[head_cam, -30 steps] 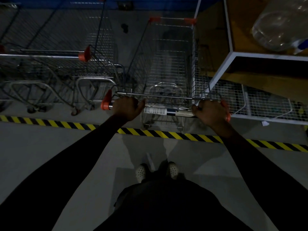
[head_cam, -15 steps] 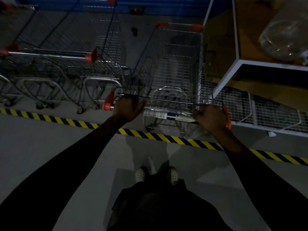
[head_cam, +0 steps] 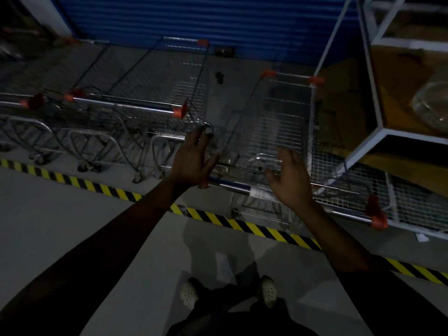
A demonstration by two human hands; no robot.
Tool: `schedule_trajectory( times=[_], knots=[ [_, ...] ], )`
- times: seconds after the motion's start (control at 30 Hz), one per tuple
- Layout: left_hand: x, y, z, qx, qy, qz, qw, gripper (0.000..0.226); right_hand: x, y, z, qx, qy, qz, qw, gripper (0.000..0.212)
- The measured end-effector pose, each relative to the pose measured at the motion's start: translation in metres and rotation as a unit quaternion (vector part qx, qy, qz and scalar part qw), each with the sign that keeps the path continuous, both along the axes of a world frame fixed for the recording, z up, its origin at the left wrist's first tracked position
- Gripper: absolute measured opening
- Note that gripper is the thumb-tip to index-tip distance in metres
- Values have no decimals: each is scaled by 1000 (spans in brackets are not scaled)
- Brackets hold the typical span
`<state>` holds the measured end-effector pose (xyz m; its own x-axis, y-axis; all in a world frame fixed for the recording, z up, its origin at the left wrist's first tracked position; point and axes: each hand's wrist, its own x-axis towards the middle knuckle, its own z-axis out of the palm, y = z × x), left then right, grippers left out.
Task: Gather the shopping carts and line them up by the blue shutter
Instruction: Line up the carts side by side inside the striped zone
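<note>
The left hand (head_cam: 194, 161) and right hand (head_cam: 291, 180) hang over the handle (head_cam: 232, 186) of the cart (head_cam: 278, 122), fingers spread, gripping nothing; whether either touches it I cannot tell. The cart stands past the tape (head_cam: 242, 224), nose toward the shutter (head_cam: 194, 20), between other carts (head_cam: 121, 110) and a rack (head_cam: 363, 151).

Dim store back area or loading bay: wire shopping carts (head_cam: 274, 132) parked before a blue shutter (head_cam: 194, 18), hazard tape (head_cam: 242, 225) on concrete floor (head_cam: 60, 226), white metal shelving (head_cam: 378, 132) alongside
</note>
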<state>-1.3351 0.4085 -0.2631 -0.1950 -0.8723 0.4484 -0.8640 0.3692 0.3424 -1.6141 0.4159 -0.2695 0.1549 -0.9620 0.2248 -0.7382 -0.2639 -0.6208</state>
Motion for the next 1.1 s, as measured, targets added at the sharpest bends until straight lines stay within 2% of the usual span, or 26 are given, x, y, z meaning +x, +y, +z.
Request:
schedule_trajectory(
  times=[0.43, 0.57, 0.77, 0.9, 1.0, 1.1],
  knots=[
    [199, -10, 71, -86, 11, 49, 995, 56, 231, -25, 73, -118, -91, 72, 986, 73],
    [234, -19, 83, -92, 12, 61, 994, 56, 280, -43, 85, -154, -103, 109, 977, 68],
    [288, -50, 89, -83, 6, 86, 993, 59, 345, -98, 83, -150, -88, 146, 974, 71],
    [334, -83, 82, -72, -33, 118, 990, 57, 381, -142, 70, -174, -70, 178, 966, 69],
    [361, -109, 77, -61, -44, 122, 990, 57, 404, -175, 60, -142, -52, 186, 971, 68],
    [382, -135, 68, -25, -65, 123, 990, 62, 420, -205, 40, -128, -1, 212, 969, 57]
  ],
)
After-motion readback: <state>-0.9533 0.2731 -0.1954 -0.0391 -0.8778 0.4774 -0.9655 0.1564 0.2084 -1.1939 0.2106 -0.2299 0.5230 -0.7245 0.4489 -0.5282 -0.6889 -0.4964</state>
